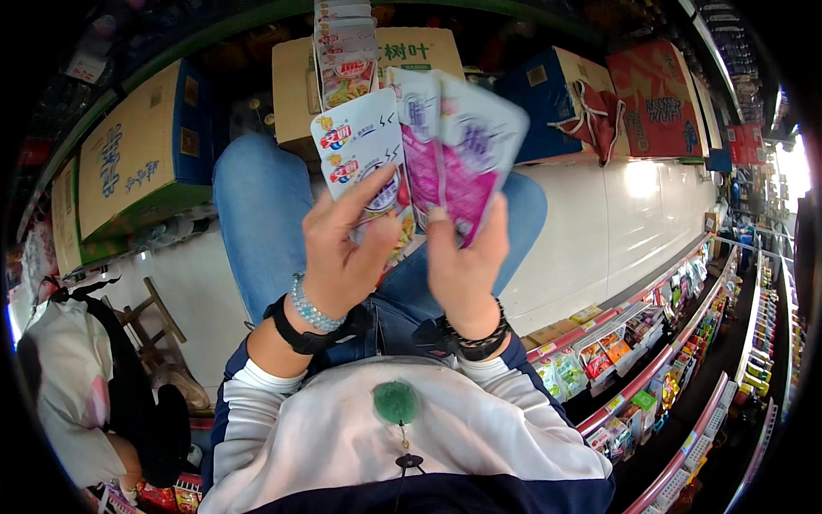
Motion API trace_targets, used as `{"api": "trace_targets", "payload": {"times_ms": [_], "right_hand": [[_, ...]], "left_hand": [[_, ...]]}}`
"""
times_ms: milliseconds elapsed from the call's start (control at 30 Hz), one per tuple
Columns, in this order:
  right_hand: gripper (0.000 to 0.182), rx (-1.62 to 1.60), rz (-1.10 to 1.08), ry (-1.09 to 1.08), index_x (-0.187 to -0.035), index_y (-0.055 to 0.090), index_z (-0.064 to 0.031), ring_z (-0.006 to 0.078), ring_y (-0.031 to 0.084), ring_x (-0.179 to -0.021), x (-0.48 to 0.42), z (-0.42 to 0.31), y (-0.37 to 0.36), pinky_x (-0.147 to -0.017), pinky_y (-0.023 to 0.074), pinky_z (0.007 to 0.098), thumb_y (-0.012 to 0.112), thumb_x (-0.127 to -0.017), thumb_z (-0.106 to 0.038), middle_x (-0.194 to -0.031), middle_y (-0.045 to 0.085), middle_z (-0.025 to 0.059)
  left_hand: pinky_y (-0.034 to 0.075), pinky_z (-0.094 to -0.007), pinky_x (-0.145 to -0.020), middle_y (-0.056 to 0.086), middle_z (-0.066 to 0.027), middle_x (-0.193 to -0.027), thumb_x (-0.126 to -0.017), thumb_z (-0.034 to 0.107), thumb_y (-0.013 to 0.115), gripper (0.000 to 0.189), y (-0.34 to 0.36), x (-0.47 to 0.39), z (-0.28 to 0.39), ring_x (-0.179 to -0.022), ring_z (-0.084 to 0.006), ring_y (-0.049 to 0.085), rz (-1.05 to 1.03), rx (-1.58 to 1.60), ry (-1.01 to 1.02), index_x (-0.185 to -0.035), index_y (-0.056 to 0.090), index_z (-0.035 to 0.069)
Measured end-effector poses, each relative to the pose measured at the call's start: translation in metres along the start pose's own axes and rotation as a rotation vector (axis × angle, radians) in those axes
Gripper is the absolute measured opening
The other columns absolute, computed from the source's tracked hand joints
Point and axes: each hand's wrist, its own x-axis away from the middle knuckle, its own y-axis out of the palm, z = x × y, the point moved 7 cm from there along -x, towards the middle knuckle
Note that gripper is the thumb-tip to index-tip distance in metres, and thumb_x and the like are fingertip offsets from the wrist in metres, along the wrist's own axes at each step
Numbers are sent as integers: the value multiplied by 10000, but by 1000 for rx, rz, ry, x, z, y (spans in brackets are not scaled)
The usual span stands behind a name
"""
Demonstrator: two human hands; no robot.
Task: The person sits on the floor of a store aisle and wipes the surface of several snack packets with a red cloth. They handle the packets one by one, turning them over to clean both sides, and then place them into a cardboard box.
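Observation:
My left hand (pixel 350 241) holds several flat white snack packets (pixel 359 144), fanned one over another, in front of my lap. Close on its right, my right hand (pixel 467 257) grips flat packets with white tops and magenta lower parts (pixel 472 151), blurred by motion; their left edges meet or overlap the other bunch. Beyond them, a long overlapping row of similar packets (pixel 347 48) stands against a brown cardboard carton (pixel 433 48). The lower ends of the packets in my left hand are partly hidden by its fingers.
Printed cartons (pixel 138 151) stand at the left, others (pixel 655 103) at the right, one with a dark red cloth (pixel 594 122) over it. Stocked shelves (pixel 668 360) line the lower right. A wooden stool (pixel 151 321) and another person (pixel 83 385) are at the lower left.

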Motion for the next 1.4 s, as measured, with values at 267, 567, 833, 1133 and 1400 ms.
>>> {"api": "trace_targets", "payload": {"times_ms": [267, 567, 833, 1133, 1400], "right_hand": [[634, 204, -233, -622, -1202, 457, 45, 401, 419, -1180, 16, -40, 51, -970, 359, 439, 633, -594, 52, -1296, 405, 232], [524, 126, 40, -692, -1180, 467, 32, 330, 524, -1033, 18, -43, -2, -888, 426, 365, 624, -680, 19, -1135, 525, 201], [240, -355, -134, 15, -1052, 544, 49, 66, 499, -756, -6, 1, -1, -659, 408, 193, 544, -890, -129, -878, 574, 48], [211, -374, -230, 87, -1019, 563, 35, 66, 501, -742, -7, 5, 7, -654, 410, 196, 506, -911, -138, -889, 578, 33], [254, -430, -385, 167, -1013, 585, 16, 22, 461, -672, -13, 13, 3, -558, 384, 182, 635, -807, -125, -821, 592, -10]], "left_hand": [[424, -290, -853, 526, -93, -1123, -814, 390, 624, 563, 7, 14, -20, -991, -147, 518, -46, 591, -414, -1178, 459, -8], [460, -252, -784, 584, -40, -1007, -899, 247, 525, 321, 0, 16, -32, -905, -86, 550, -5, 763, -539, -1107, 506, 4], [479, -255, -763, 602, -62, -1001, -883, 226, 560, 341, 1, 8, -17, -885, -105, 573, -77, 736, -501, -1113, 503, -19], [474, -248, -731, 621, -45, -969, -864, 181, 590, 282, 7, 14, -22, -853, -83, 560, -244, 613, -552, -1055, 566, -25], [483, -290, -652, 652, -131, -859, -768, 175, 684, 242, 11, 10, -15, -743, -195, 630, -399, 159, -274, -935, 643, 5]]}}
